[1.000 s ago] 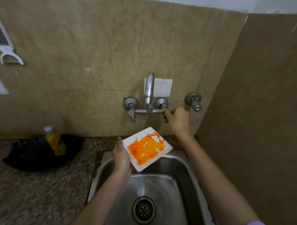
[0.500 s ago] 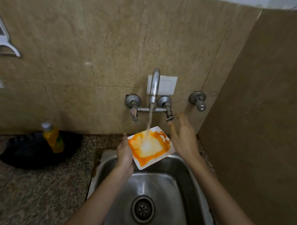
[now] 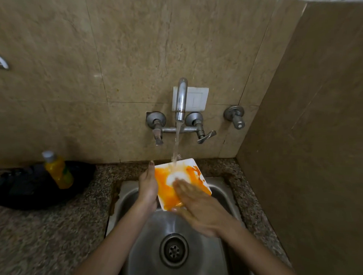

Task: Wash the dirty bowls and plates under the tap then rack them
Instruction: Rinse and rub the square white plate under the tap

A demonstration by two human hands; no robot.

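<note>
A square white plate (image 3: 164, 182) smeared with orange sauce is tilted over the steel sink (image 3: 125, 197). My left hand (image 3: 147, 186) grips its left edge. My right hand (image 3: 196, 205) lies flat on the plate's face with fingers spread, covering its lower right part. Water runs from the tap (image 3: 181, 98) onto the plate's middle, where a patch has rinsed white.
The tap's right lever (image 3: 206, 136) is turned out; a separate valve (image 3: 236, 116) sits on the wall further right. A yellow dish-soap bottle (image 3: 58, 170) lies on a black pan (image 3: 30, 189) on the granite counter to the left. A wall closes in on the right.
My right hand left the tap lever and came down flat onto the plate. Water started running and washed a white patch in the sauce.
</note>
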